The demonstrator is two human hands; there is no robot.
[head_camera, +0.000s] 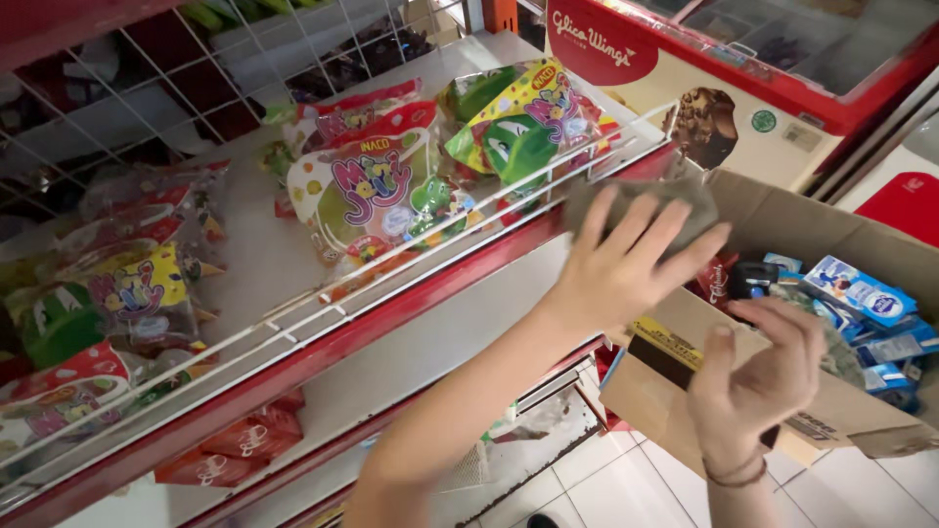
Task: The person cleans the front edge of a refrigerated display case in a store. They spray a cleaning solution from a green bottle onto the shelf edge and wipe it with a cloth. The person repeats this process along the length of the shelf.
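My left hand presses a grey cloth flat against the white wire rail at the front of a red shop shelf. My right hand, a thin band on its wrist, curls its fingers over the near wall of an open cardboard box. Inside the box lie blue-and-white packets and a dark red packet. Behind the rail, colourful bags of jelly sweets lie on the shelf, just left of my left hand.
More sweet bags fill the shelf's left end, with a white wire grid behind. A red ice-cream freezer stands at the upper right. Red packets sit on the lower shelf. White floor tiles show below.
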